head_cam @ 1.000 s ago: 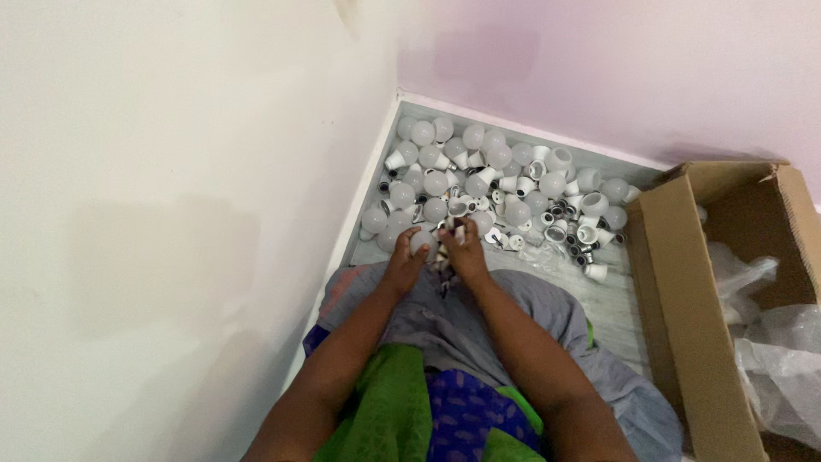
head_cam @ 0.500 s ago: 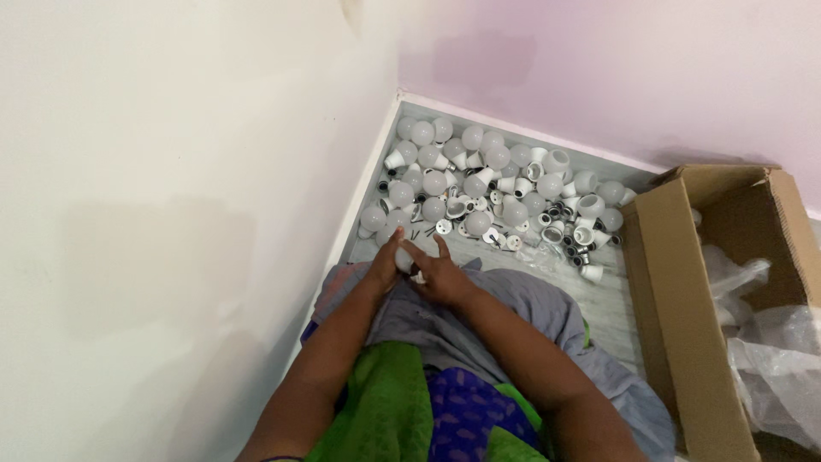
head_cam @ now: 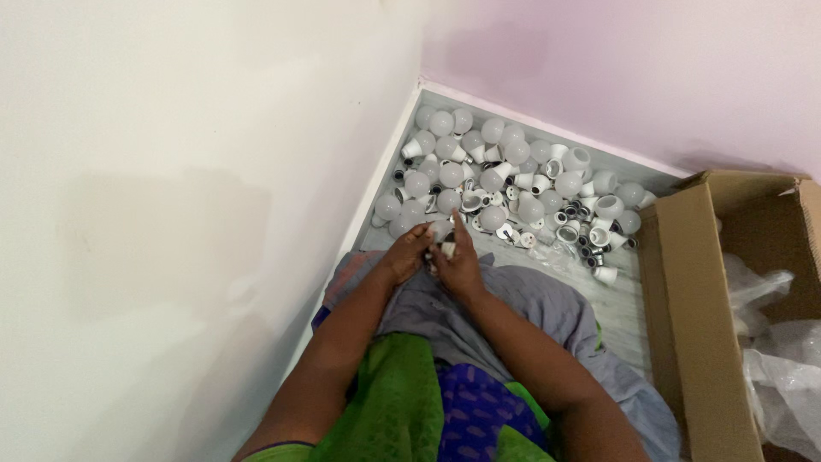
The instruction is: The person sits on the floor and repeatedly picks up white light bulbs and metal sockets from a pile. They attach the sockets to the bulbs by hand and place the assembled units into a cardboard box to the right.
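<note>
a seated person's left hand [head_cam: 404, 257] and right hand [head_cam: 459, 261] meet over the lap, each grip pinching a small white plastic bulb part [head_cam: 445, 249] at the edge of a heap of white dome bulbs and caps [head_cam: 513, 184] on the grey floor. a slip could drop it into the pile, beside the open cardboard box [head_cam: 693, 299].

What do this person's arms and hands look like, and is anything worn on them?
Both forearms are bare, with no gloves on the left hand or right hand. No rings or watch show. The green garment with a blue patterned panel and the grey cloth cover the lap.
</note>
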